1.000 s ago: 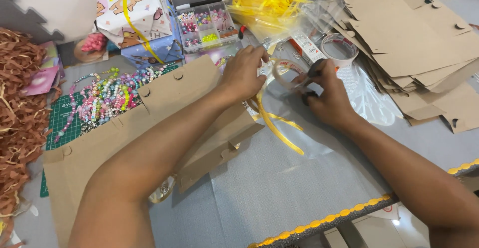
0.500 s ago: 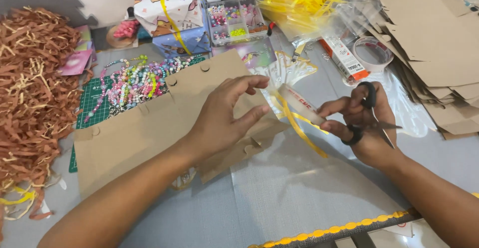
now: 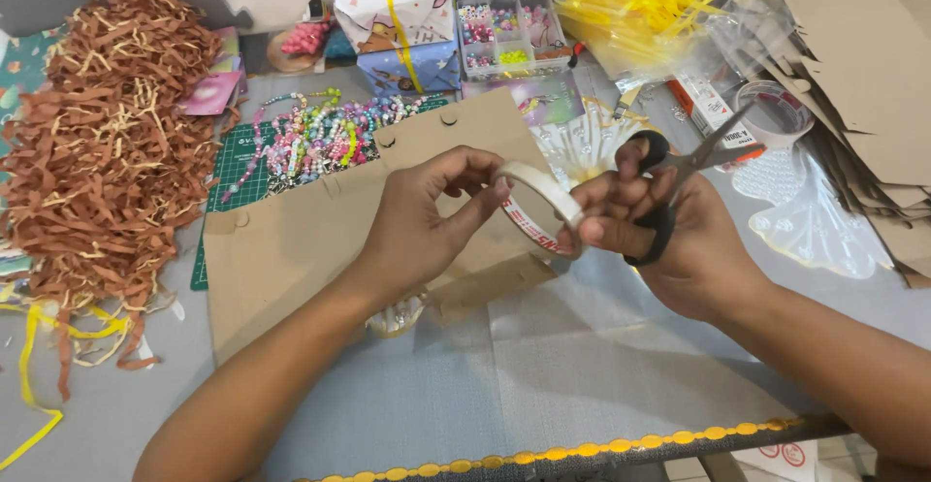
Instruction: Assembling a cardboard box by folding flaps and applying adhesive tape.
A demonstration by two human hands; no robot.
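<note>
Fingers of my left hand pinch tape roll; right hand grips scissors, blades pointing upper right, handle loops half hidden.

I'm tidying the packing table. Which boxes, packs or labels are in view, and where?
Gift box: top centre, pastel animal print, yellow ribbon.
Bead organiser: right of it, clear, compartmented.
Small carton: upper right, white and red.
Tape roll: between left hand and right hand, white, red print.

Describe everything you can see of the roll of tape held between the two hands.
The roll of tape is a thin white ring with red print on its inner face, seemingly a nearly spent roll. It is held tilted above the flat cardboard. The left hand pinches its near edge; fingers of the right hand, which also holds black-handled scissors, touch its other side.
</note>
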